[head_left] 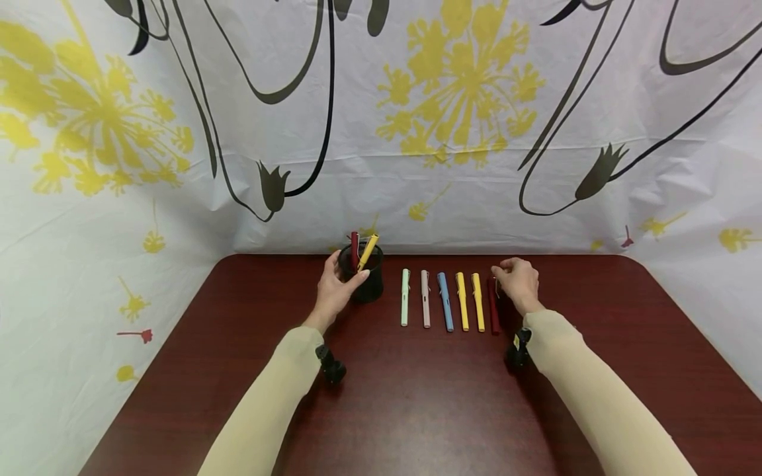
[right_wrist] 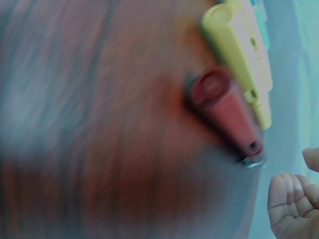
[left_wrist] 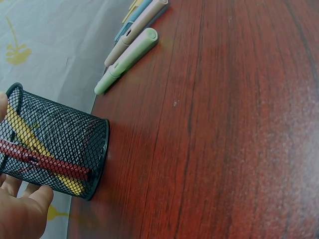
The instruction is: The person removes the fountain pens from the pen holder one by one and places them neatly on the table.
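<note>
My left hand [head_left: 335, 291] grips a black mesh pen cup [head_left: 372, 285], thumb on the near side and fingers round the far left. A dark red pen [head_left: 354, 250] and a yellow pen [head_left: 369, 251] stand in the cup, leaning apart; their lower ends show through the mesh in the left wrist view. My right hand [head_left: 519, 283] is beside the upper end of another dark red pen [head_left: 493, 307] lying on the table. In the right wrist view, thumb and loosely bent fingers [right_wrist: 284, 191] are apart, holding nothing, a little off that pen's clip end.
Left of the lying red pen is a row: two yellow pens [head_left: 479, 303] [head_left: 462, 302], a blue pen [head_left: 445, 303], a pale pink pen [head_left: 425, 299] and a light green pen [head_left: 405, 297]. The dark red-brown table [head_left: 428, 396] ends at a flower-patterned cloth [head_left: 357, 132].
</note>
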Tool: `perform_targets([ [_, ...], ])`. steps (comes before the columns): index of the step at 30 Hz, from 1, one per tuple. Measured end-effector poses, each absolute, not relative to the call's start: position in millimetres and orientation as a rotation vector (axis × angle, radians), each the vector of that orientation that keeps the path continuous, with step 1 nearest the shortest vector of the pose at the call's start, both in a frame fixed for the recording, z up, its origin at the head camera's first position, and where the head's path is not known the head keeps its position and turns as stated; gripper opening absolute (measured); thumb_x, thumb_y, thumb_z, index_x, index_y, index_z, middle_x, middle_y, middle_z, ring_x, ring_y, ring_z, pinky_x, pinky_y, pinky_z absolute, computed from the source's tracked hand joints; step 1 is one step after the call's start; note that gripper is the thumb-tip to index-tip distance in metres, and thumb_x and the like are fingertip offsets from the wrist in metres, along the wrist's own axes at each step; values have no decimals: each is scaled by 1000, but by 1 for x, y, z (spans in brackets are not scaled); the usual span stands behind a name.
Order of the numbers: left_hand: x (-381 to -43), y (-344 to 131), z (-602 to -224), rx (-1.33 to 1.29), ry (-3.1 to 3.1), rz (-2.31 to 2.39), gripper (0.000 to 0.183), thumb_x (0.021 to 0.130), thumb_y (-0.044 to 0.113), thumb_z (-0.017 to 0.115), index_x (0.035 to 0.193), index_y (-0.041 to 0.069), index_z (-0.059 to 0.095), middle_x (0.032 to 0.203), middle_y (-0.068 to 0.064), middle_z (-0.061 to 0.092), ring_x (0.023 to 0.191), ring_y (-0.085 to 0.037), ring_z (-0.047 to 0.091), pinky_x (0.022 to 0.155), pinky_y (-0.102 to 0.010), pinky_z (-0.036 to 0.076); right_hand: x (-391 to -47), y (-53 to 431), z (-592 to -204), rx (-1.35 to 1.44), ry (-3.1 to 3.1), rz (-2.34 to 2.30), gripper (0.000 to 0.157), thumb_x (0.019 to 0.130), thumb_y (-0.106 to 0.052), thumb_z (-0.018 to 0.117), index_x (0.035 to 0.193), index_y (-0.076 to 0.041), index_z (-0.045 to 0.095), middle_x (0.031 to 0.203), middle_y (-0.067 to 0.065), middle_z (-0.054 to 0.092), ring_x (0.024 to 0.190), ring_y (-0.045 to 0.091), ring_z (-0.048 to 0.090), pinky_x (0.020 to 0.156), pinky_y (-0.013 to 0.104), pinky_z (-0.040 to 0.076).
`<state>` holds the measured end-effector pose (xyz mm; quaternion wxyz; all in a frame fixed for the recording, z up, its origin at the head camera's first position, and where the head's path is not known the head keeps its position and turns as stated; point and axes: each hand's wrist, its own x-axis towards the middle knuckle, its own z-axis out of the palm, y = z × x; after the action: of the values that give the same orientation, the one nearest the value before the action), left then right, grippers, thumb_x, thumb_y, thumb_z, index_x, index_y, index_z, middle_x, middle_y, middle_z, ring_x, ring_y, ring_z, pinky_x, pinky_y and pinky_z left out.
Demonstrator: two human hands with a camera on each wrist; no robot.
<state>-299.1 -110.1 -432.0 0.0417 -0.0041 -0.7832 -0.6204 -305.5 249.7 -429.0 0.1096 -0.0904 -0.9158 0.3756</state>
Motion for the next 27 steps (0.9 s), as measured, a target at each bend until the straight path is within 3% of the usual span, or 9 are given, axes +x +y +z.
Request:
perform_targets([
  [6,-299,-111,-432,-24,-2389,-1906,83,84,33,72,149,17,23,149,-10,36,138,-23,33,107,-43,36,-308,229,-416,-191,-2523,1277,32,96,-21,56,117,3,61,99,20,64,89,36,63,68,30,54],
  [11,-300,-111,-433,-29,-2389,-1911,84,83,32,72,149,16,22,149,-10,35,138,-23,33,107,-43,36,-310,198,-401,-84,-2419,1456,32,95,-18,57,119,3,60,103,22,63,91,36,64,75,33,56],
  [15,-300,-111,-433,-19,-2394,-1912,85,83,33,72,150,17,22,150,-10,34,138,-23,33,107,-43,36,-309,168,-388,-11,-2352,1618,31,94,-13,58,119,5,60,105,25,63,77,17,66,78,38,55],
  [19,-300,-111,-432,-18,-2391,-1917,84,84,33,72,150,17,21,150,-11,34,138,-23,33,107,-43,36,-309,137,-378,49,-2302,1777,30,93,-11,59,118,6,60,106,26,62,67,-1,60,80,37,55],
  [22,-300,-111,-432,-9,-2394,-1916,84,84,33,72,149,18,22,149,-10,34,138,-23,33,107,-42,36,-310,115,-372,94,-2277,1866,29,93,-9,59,117,7,59,106,27,61,68,1,60,82,37,55],
  [27,-301,-110,-432,-11,-2388,-1916,84,84,32,72,149,17,22,149,-11,35,137,-24,35,107,-43,36,-312,83,-367,146,-2265,1938,29,92,-6,60,117,9,59,103,26,62,84,24,66,82,34,55],
])
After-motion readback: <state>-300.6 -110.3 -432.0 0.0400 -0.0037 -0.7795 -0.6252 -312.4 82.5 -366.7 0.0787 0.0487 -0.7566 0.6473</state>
